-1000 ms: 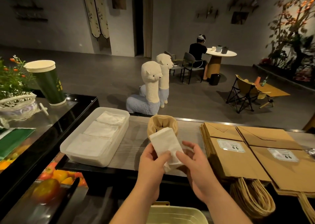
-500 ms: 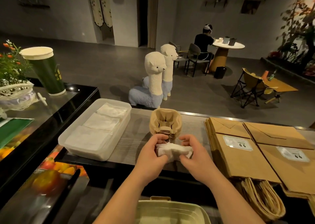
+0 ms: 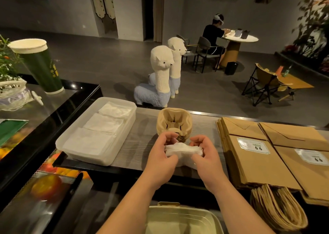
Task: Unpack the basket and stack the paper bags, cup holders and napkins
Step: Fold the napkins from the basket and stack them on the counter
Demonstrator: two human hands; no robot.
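While left hand (image 3: 160, 160) and right hand (image 3: 208, 157) pinch a napkin bundle (image 3: 181, 149) | cup holders (image 3: 174, 119) just behind | paper bags (image 3: 258, 162) rightward

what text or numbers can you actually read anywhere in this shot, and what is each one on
"66": on the white label of the left paper bag stack; its fine print is too small to read.
"66": on the second white label, on the right paper bag stack; its fine print is unreadable too.
Yellow print on the green cup: too blurred to read.
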